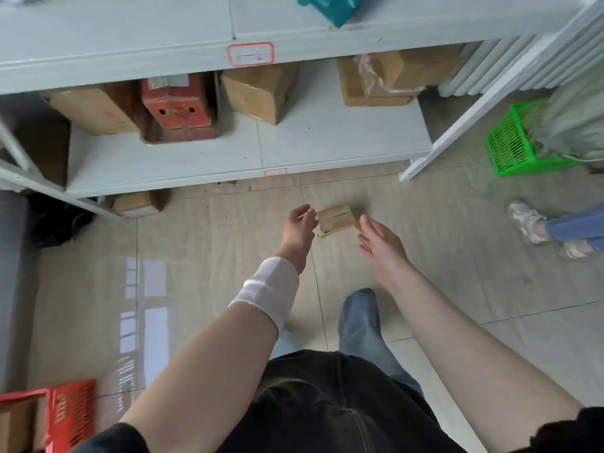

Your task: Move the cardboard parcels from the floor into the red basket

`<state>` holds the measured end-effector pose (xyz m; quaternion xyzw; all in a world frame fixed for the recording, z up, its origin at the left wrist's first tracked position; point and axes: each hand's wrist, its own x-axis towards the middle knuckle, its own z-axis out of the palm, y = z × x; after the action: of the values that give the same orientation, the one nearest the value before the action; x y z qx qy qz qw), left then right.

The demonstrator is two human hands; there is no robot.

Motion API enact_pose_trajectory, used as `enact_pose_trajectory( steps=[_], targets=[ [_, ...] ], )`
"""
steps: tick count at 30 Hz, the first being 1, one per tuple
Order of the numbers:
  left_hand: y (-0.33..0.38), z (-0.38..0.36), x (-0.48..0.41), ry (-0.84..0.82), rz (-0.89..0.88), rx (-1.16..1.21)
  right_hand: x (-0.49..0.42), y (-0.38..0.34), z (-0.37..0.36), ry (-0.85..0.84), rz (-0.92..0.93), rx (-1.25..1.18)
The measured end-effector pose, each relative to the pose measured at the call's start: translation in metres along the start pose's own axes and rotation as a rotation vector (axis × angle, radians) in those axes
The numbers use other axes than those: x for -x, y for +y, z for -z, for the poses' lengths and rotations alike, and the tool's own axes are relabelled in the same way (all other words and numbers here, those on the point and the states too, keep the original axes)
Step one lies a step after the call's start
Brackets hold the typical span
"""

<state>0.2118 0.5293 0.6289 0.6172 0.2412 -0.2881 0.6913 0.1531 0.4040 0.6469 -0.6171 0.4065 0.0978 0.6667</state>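
Looking down from your head, you face a white metal shelf unit (202, 158) that fills the far half of the view. Its low shelf carries several brown cartons (258, 93) and a red box (178, 106). The pale tiled floor (202, 256) spreads from the shelf toward you.

At the near left corner sits the red basket (70, 413), only part of it in view, with something brown inside. A green basket (516, 142) stands at the far right, and just near of it another person's leg and pale shoe (526, 220) come in from the right edge.

Both your bare arms reach forward; a white band (271, 292) wraps your left forearm.

On the floor in the middle lies one small cardboard parcel (336, 219), between your two hands. Your left hand (299, 223) is beside its left end, fingers curled loosely and spread, at or almost at the cardboard; whether they touch it is unclear. Your right hand (379, 240) is flat and spread wide, fingertips just beside the parcel's right end. Neither hand has closed on it.

Another small parcel (135, 204) lies under the shelf's near edge, far to the left.
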Motion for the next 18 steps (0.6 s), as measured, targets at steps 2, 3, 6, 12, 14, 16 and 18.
enact_pose_trajectory(
  steps=[2, 3, 6, 12, 14, 16, 18],
  targets=[
    [-0.001, -0.032, -0.013, 0.015, 0.016, 0.009, -0.025, -0.006, 0.03, -0.006, -0.014, -0.005],
    [-0.003, -0.048, -0.018, 0.032, 0.032, 0.021, -0.036, -0.01, 0.044, -0.011, -0.027, -0.007],
    [-0.007, -0.091, -0.033, 0.076, 0.073, 0.056, -0.07, -0.02, 0.081, -0.047, -0.041, 0.003],
    [-0.003, -0.144, -0.065, 0.185, 0.086, 0.065, -0.132, -0.041, 0.123, -0.137, -0.098, 0.076],
    [-0.001, -0.151, -0.074, 0.217, 0.089, 0.076, -0.149, -0.049, 0.128, -0.144, -0.106, 0.089],
    [0.0, -0.156, -0.086, 0.229, 0.095, 0.083, -0.164, -0.057, 0.132, -0.147, -0.103, 0.105],
    [-0.002, -0.16, -0.101, 0.236, 0.109, 0.09, -0.179, -0.062, 0.136, -0.141, -0.097, 0.125]
  ],
)
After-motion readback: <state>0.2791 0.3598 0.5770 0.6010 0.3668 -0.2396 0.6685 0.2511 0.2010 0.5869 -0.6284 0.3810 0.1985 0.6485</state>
